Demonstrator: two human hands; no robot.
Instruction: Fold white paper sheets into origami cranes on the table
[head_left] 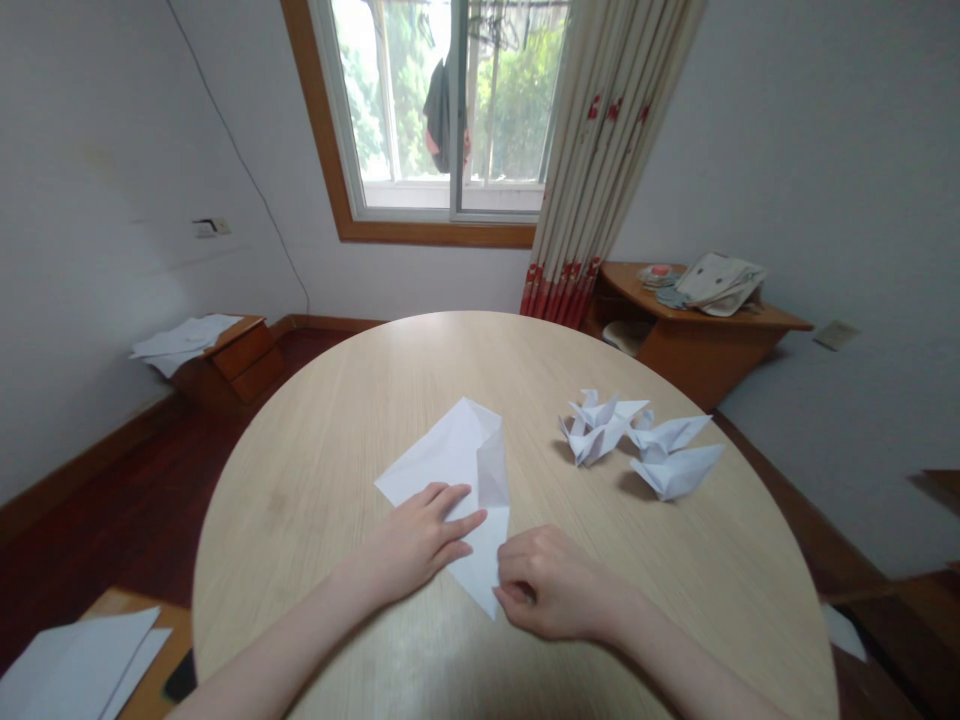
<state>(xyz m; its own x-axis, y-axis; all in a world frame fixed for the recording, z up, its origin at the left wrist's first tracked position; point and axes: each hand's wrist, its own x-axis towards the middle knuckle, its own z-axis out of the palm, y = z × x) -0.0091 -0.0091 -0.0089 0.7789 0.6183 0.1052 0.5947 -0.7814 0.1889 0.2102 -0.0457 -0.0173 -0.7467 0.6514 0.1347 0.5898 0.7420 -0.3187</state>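
A white sheet of paper (457, 462), partly folded, lies on the round wooden table (322, 470). My left hand (420, 540) rests flat on the sheet's near part, fingers stretched out and pressing it down. My right hand (551, 585) is curled, with its fingertips pinching the paper's near corner at the table surface. To the right of the sheet stand several folded white paper birds (637, 440), apart from both hands.
A low wooden cabinet (240, 355) with loose papers stands at the left wall. A corner shelf (697, 320) with a bag stands at the right, beside a curtain (600, 160). More white sheets (75, 665) lie at the bottom left.
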